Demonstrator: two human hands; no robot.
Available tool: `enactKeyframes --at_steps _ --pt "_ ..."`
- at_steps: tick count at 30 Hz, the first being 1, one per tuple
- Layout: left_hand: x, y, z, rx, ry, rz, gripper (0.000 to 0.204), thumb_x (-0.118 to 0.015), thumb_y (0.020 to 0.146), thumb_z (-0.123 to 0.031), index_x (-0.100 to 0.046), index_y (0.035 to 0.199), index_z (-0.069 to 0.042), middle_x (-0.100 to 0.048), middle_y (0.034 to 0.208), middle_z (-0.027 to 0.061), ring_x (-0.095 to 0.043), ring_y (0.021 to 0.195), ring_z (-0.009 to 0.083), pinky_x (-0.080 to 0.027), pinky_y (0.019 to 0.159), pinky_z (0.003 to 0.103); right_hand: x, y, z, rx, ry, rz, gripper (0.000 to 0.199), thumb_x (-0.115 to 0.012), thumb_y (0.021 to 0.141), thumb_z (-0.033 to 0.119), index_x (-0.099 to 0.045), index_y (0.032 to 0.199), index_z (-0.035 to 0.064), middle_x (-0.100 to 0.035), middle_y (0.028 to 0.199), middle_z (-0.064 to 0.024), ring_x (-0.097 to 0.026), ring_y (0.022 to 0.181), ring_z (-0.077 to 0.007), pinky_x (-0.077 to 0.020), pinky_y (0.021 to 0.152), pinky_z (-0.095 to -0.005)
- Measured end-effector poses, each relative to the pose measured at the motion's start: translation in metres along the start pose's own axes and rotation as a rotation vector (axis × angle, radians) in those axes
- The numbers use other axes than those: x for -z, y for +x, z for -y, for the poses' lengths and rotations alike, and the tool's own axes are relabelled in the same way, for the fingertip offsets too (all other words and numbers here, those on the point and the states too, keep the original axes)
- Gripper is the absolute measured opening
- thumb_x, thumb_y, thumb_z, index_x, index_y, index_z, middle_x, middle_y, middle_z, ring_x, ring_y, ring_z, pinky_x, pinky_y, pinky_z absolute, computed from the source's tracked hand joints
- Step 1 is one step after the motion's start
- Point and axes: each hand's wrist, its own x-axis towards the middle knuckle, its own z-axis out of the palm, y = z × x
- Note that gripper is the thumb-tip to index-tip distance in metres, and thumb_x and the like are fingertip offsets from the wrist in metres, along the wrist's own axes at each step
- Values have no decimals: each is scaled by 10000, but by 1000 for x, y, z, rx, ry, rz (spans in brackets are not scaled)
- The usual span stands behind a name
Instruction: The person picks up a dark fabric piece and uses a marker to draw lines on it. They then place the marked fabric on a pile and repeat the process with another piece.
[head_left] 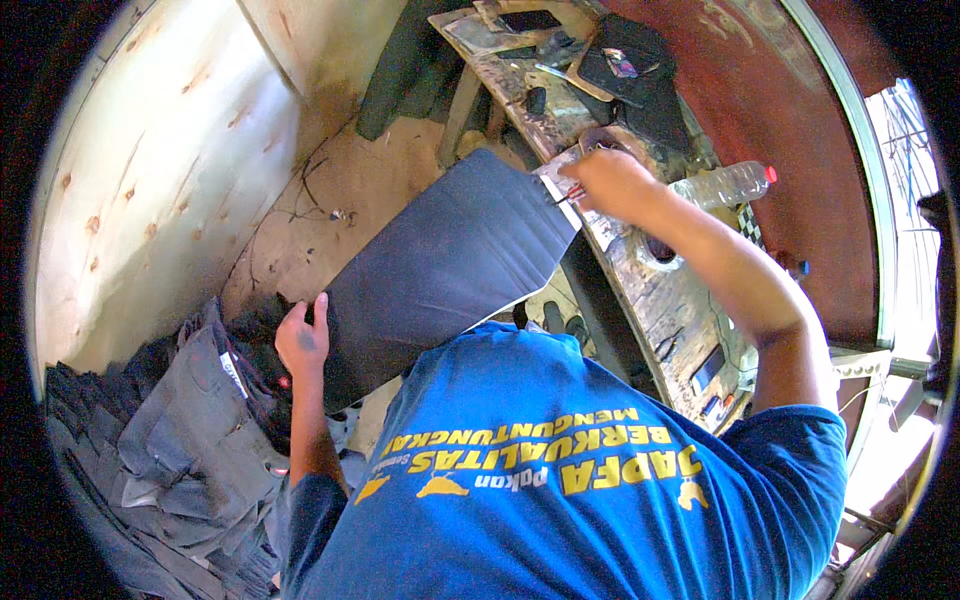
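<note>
A large sheet of dark, leather-like material (pixel 440 250) stretches from my left side up to the workbench. My left hand (pixel 303 338) grips its lower left edge, thumb on top. The sheet's far end, with faint parallel creases, reaches the bench edge beside a pale strip (pixel 560 198). Over that strip my right hand (pixel 618 187) is closed on a slim tool with red and dark parts (pixel 574 193). Its tip meets the sheet's edge; my fingers hide most of it, so its kind is unclear.
The worn wooden bench (pixel 640 290) carries a black bag (pixel 640 75), a clear plastic bottle with a red cap (pixel 735 184), phones and small tools. Dark garments (pixel 190 440) lie piled at left. Plywood (pixel 170 150) walls the left; a red wall (pixel 800 200) stands at right.
</note>
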Motion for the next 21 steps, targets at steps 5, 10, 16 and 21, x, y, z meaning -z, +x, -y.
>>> enactKeyframes --at_steps 5,10,16,21 --pt "-6 -3 8 11 0 41 544 -598 983 -516 -662 799 -8 -660 762 249 -651 731 451 -508 669 514 8 -6 -9 -363 70 -107 505 -570 955 498 -739 1019 27 -752 883 -211 -746 839 -398 -612 763 -492" --pt "-4 4 -5 -25 40 -10 437 -646 972 -453 -697 987 -19 -702 877 211 -657 851 433 -507 747 509 2 -15 5 -231 -83 38 257 -579 920 197 -741 1064 59 -756 1005 -178 -757 897 -296 -630 712 -425" --pt "-29 32 -143 -307 -541 12 559 -789 880 -281 -579 1321 -10 -617 1287 202 -580 1211 399 -461 1051 467 12 -36 15 -20 328 -239 549 -783 760 88 -577 1265 29 -582 1161 -220 -603 1170 -404 -517 970 -484" --pt "-73 46 -296 -780 -677 273 493 -752 892 -181 -582 1321 -7 -607 1347 213 -559 1272 408 -454 1078 459 4 -35 23 -323 119 -142 467 -647 903 479 -672 1180 104 -745 808 -111 -746 734 -346 -598 623 -451"
